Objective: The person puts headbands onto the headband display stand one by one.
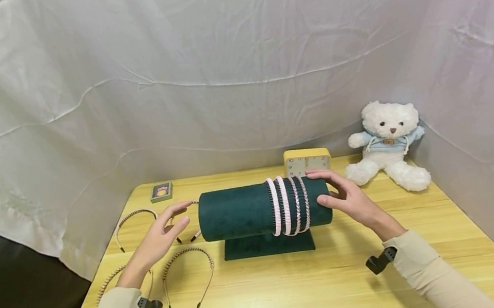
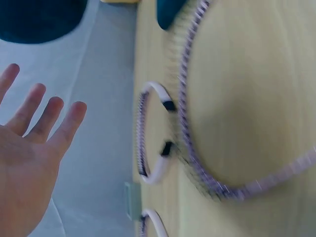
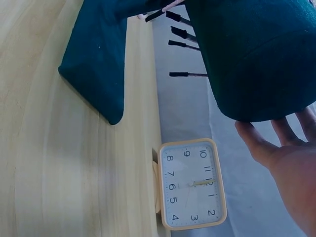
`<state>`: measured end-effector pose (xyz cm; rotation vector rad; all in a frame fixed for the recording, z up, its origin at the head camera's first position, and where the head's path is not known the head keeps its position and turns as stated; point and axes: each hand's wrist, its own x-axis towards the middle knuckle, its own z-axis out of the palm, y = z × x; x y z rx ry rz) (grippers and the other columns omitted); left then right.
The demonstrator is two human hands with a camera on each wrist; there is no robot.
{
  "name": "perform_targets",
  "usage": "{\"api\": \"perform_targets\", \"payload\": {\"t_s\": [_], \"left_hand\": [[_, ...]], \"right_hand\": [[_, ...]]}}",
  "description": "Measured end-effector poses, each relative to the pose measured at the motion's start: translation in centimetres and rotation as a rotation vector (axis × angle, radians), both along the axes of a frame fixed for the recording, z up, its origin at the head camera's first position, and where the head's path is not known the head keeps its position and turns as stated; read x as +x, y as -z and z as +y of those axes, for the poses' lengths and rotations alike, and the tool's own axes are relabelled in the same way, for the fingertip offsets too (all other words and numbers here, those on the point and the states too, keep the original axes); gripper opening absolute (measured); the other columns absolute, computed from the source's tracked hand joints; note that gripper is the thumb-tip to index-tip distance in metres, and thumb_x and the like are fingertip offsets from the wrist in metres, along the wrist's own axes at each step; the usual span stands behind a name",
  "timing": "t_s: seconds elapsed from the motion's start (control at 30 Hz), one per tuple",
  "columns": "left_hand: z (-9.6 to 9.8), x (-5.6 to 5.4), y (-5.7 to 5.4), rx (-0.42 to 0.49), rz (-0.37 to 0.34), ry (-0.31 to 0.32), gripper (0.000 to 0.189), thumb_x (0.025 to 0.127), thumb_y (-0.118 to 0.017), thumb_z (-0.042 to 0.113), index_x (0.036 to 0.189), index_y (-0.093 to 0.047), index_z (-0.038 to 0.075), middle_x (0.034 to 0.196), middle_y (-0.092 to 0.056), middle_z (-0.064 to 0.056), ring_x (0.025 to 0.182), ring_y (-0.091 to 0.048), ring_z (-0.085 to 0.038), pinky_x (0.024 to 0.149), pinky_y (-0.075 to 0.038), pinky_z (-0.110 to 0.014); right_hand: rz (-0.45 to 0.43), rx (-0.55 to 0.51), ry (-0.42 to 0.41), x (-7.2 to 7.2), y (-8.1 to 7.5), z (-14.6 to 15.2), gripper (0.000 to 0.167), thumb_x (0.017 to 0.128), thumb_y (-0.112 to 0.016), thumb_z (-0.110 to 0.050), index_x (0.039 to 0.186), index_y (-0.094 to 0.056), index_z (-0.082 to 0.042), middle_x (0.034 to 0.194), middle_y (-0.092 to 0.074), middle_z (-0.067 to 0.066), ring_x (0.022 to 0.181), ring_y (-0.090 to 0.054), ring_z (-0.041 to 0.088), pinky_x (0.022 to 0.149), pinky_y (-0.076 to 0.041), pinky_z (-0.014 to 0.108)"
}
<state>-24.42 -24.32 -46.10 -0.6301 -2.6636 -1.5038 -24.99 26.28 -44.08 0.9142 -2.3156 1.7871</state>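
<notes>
A dark green velvet headband stand (image 1: 236, 212), a thick horizontal roll on a base, stands mid-table. Four-way banding is avoided in count here: several headbands circle its right half, among them a pale pink headband (image 1: 285, 206) and a thin braided headband (image 1: 306, 203). My right hand (image 1: 351, 201) rests at the roll's right end, thumb on the front and fingers over the top. Just off the left end, my left hand (image 1: 161, 238) hovers with fingers extended and nothing in them. Below it on the table lies a purplish braided headband (image 2: 183, 89).
More headbands lie at the left, including one (image 1: 135, 212) at the back; another is partly hidden by the left forearm. A small box (image 1: 161, 192) sits at the back left. Behind the roll stands a yellow clock (image 1: 307, 154), with a white teddy bear (image 1: 393, 142) to its right.
</notes>
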Motion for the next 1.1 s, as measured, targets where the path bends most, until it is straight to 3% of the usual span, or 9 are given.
{"api": "perform_targets", "payload": {"t_s": [0.13, 0.23, 0.47, 0.87, 1.0, 1.1], "left_hand": [[-1.5, 0.1, 1.1, -0.062, -0.014, -0.031, 0.051, 0.115, -0.057, 0.034, 0.162, -0.051, 0.016, 0.166, -0.049, -0.013, 0.153, -0.046, -0.038, 0.116, -0.052, -0.041], [-2.5, 0.3, 1.7, -0.087, -0.013, -0.038, 0.049, 0.114, -0.06, 0.032, 0.158, -0.055, 0.012, 0.161, -0.055, -0.016, 0.145, -0.056, -0.041, 0.11, -0.056, -0.031], [-4.3, 1.0, 2.6, -0.153, -0.035, -0.014, 0.042, 0.111, -0.067, 0.029, 0.146, -0.066, 0.007, 0.149, -0.066, -0.014, 0.136, -0.063, -0.043, 0.103, -0.059, -0.03], [-5.3, 1.5, 4.1, -0.261, -0.074, 0.131, 0.032, 0.109, -0.07, 0.025, 0.133, -0.073, 0.005, 0.14, -0.069, -0.018, 0.121, -0.067, -0.035, 0.099, -0.06, -0.04], [-5.3, 1.5, 4.3, -0.284, -0.066, 0.153, 0.028, 0.108, -0.071, 0.025, 0.13, -0.076, 0.008, 0.138, -0.07, -0.016, 0.117, -0.068, -0.03, 0.095, -0.06, -0.035], [-5.1, 1.6, 4.3, -0.304, -0.036, 0.164, 0.026, 0.108, -0.071, 0.023, 0.128, -0.077, 0.009, 0.137, -0.071, -0.017, 0.118, -0.069, -0.034, 0.092, -0.06, -0.031]], "right_hand": [[0.004, -0.003, -0.007, 0.0, -0.1, 0.0, 0.052, 0.105, -0.066, 0.002, 0.155, -0.056, -0.007, 0.169, -0.042, 0.021, 0.152, -0.046, 0.007, 0.113, -0.049, 0.019], [0.008, -0.003, -0.009, 0.0, -0.2, 0.0, 0.052, 0.105, -0.066, 0.002, 0.155, -0.056, -0.006, 0.169, -0.043, 0.018, 0.152, -0.046, 0.008, 0.114, -0.048, 0.019], [0.012, 0.003, 0.0, 0.0, -0.2, 0.0, 0.052, 0.105, -0.066, 0.002, 0.155, -0.056, -0.007, 0.169, -0.045, 0.014, 0.152, -0.045, 0.007, 0.115, -0.047, 0.02], [-0.004, 0.0, -0.008, 0.0, -0.2, -0.1, 0.052, 0.105, -0.066, 0.001, 0.156, -0.056, -0.008, 0.17, -0.044, 0.011, 0.153, -0.044, 0.008, 0.115, -0.046, 0.019], [0.0, 0.0, -0.008, 0.0, -0.1, 0.0, 0.052, 0.105, -0.066, 0.001, 0.156, -0.055, -0.007, 0.17, -0.044, 0.012, 0.153, -0.044, 0.008, 0.115, -0.046, 0.019], [-0.001, -0.002, -0.01, 0.0, -0.1, 0.0, 0.052, 0.105, -0.066, 0.001, 0.156, -0.055, -0.007, 0.17, -0.044, 0.013, 0.153, -0.044, 0.008, 0.115, -0.047, 0.019]]}}
